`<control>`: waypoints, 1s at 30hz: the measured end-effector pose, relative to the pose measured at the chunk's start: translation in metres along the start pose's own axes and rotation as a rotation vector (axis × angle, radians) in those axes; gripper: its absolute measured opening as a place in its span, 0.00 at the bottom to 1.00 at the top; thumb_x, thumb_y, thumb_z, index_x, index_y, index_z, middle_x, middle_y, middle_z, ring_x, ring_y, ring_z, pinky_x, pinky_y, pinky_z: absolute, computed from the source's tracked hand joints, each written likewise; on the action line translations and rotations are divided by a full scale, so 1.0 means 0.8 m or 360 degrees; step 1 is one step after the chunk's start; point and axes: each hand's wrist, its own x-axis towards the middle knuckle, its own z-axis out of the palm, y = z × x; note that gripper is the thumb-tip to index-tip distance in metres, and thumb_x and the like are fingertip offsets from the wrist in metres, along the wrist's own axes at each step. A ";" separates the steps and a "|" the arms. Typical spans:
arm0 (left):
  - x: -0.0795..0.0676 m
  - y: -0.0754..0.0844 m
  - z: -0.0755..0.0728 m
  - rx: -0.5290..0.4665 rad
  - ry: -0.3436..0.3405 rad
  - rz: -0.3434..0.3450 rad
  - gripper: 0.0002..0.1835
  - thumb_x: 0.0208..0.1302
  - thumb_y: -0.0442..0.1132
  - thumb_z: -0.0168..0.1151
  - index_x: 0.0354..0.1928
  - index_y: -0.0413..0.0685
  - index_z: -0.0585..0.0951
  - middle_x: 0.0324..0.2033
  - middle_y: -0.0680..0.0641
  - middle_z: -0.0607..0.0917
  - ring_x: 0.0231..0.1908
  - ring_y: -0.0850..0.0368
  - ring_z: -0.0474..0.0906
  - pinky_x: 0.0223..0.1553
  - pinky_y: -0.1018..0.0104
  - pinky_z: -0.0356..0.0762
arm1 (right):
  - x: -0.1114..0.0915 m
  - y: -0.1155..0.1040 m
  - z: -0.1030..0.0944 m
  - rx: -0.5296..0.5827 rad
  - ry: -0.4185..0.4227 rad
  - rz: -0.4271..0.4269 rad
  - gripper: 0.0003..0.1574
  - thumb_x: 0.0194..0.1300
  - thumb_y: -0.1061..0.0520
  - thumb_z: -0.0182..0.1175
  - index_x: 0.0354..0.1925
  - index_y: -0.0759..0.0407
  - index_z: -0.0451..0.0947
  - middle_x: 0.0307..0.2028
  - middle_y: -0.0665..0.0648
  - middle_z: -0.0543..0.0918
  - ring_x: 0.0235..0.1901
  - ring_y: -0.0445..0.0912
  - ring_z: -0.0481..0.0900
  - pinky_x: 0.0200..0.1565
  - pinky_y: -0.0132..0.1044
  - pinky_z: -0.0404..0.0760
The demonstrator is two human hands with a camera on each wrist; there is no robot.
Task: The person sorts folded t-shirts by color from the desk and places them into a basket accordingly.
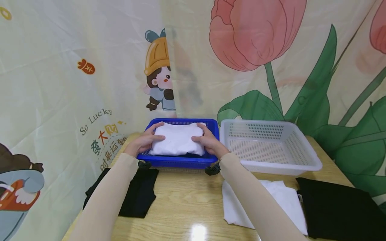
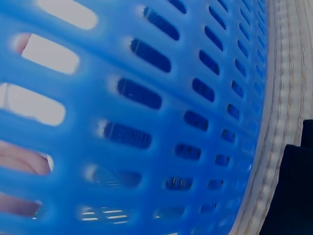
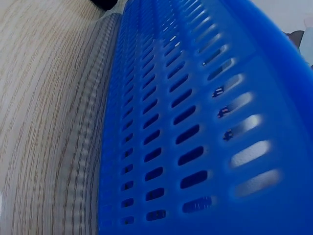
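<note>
A folded white cloth (image 1: 178, 139) lies within the blue basket (image 1: 181, 164) at the back middle of the table. My left hand (image 1: 145, 139) grips its left side, thumb on top and fingers toward the far edge. On the opposite side my right hand (image 1: 211, 140) holds it the same way. The slotted wall of the blue basket (image 2: 171, 93) fills most of the left wrist view, with bits of white and of fingers showing through the slots. In the right wrist view the basket's outer wall (image 3: 259, 63) hides the right hand.
Right of the blue basket stands a white slotted basket (image 1: 307, 150). In front of it lie a folded white garment (image 1: 283, 204) and a folded black one (image 1: 337, 211). Another black garment (image 1: 140, 194) is at the left, partly behind the left sleeve. A printed curtain (image 1: 193, 67) hangs behind the table.
</note>
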 end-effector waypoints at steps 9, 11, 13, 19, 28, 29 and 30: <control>0.005 -0.004 0.002 0.0082 0.0017 -0.0011 0.47 0.72 0.33 0.69 0.84 0.66 0.56 0.81 0.37 0.55 0.70 0.36 0.66 0.67 0.39 0.72 | 0.000 0.003 -0.001 -0.0129 0.0011 0.0046 0.55 0.70 0.69 0.65 0.85 0.51 0.52 0.82 0.65 0.55 0.75 0.61 0.64 0.70 0.56 0.73; 0.006 -0.005 0.003 0.0092 0.0025 -0.0013 0.47 0.72 0.32 0.69 0.84 0.65 0.56 0.82 0.37 0.53 0.72 0.35 0.64 0.71 0.36 0.67 | 0.000 0.004 -0.001 -0.0147 0.0017 0.0062 0.55 0.69 0.69 0.66 0.85 0.51 0.53 0.82 0.65 0.55 0.75 0.61 0.63 0.71 0.57 0.72; 0.006 -0.005 0.005 0.0110 0.0039 -0.0024 0.47 0.71 0.32 0.69 0.84 0.65 0.56 0.83 0.38 0.50 0.73 0.35 0.62 0.73 0.34 0.64 | 0.001 0.005 -0.001 -0.0163 0.0021 0.0067 0.55 0.69 0.69 0.66 0.85 0.51 0.53 0.82 0.66 0.56 0.76 0.61 0.63 0.71 0.58 0.71; 0.003 -0.003 0.007 0.0194 0.0077 -0.0050 0.49 0.69 0.32 0.71 0.85 0.63 0.56 0.84 0.37 0.45 0.77 0.32 0.57 0.75 0.31 0.59 | 0.003 0.007 0.000 -0.0224 0.0033 0.0057 0.54 0.68 0.68 0.67 0.84 0.53 0.55 0.82 0.65 0.54 0.78 0.61 0.60 0.75 0.57 0.65; 0.006 -0.007 0.006 0.0424 0.0138 -0.0041 0.49 0.66 0.34 0.75 0.83 0.61 0.60 0.85 0.36 0.45 0.81 0.31 0.45 0.78 0.30 0.46 | -0.001 0.005 0.003 -0.0310 0.0002 0.0121 0.51 0.72 0.66 0.66 0.84 0.55 0.53 0.84 0.64 0.49 0.79 0.60 0.57 0.78 0.56 0.58; 0.007 -0.008 0.005 0.0436 0.0148 -0.0044 0.48 0.66 0.34 0.75 0.83 0.61 0.60 0.85 0.37 0.46 0.81 0.32 0.45 0.78 0.30 0.46 | -0.001 0.004 0.003 -0.0322 0.0006 0.0130 0.51 0.72 0.65 0.66 0.84 0.55 0.54 0.84 0.64 0.49 0.79 0.60 0.57 0.78 0.57 0.58; 0.008 -0.009 0.005 0.0451 0.0156 -0.0048 0.48 0.66 0.35 0.75 0.83 0.61 0.61 0.84 0.37 0.47 0.81 0.32 0.45 0.78 0.30 0.45 | -0.001 0.004 0.004 -0.0328 0.0008 0.0139 0.51 0.72 0.65 0.66 0.84 0.55 0.54 0.84 0.64 0.49 0.79 0.60 0.57 0.78 0.57 0.58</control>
